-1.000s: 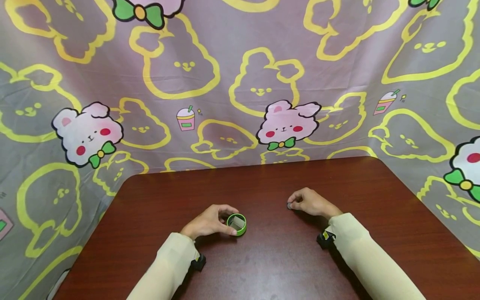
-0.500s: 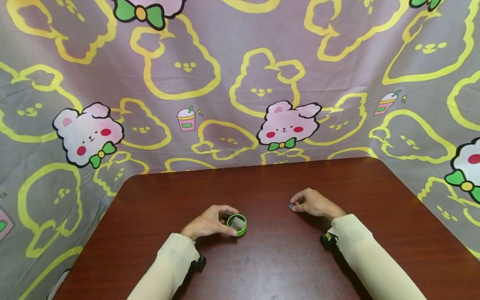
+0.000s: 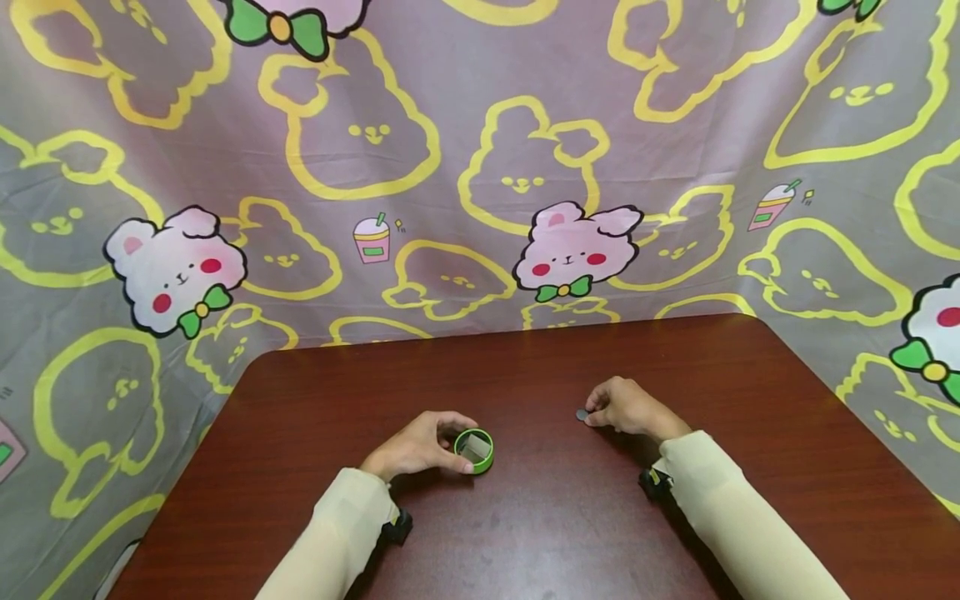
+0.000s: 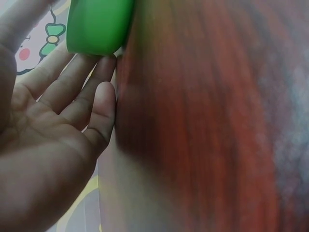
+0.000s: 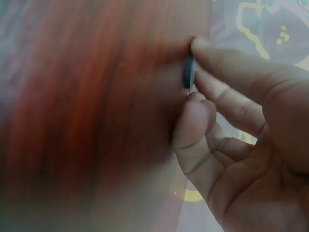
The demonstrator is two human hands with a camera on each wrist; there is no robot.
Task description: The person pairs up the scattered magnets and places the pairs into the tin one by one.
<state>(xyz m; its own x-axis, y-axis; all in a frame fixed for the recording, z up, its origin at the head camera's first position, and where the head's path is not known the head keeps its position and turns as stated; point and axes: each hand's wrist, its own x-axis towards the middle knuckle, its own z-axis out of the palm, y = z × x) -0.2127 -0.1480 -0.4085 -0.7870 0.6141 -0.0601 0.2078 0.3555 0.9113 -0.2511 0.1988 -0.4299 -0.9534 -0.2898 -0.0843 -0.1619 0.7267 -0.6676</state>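
My left hand [image 3: 420,443] grips a small round green container [image 3: 486,465], its thumb at the near side and fingers around the far side. A pale grey block-like shape [image 3: 476,447] shows inside the container's opening. From the left wrist, the container's smooth green wall [image 4: 99,26] is seen at the top, with fingertips under it. Farther right, my right hand [image 3: 628,407] is low at the table with a small grey disc [image 3: 581,414], coin-like, at its fingertips. The right wrist view shows the disc [image 5: 189,72] edge-on between index finger and thumb.
Both hands work over a dark reddish-brown wooden table [image 3: 525,525] with rounded far corners. A grey-pink curtain [image 3: 450,150] with cartoon prints hangs behind it and along the sides. Each wrist carries a small black camera [image 3: 397,527].
The right hand has shifted slightly right, and more of the grey disc shows past its fingertips. The left hand and green container have stayed in place.
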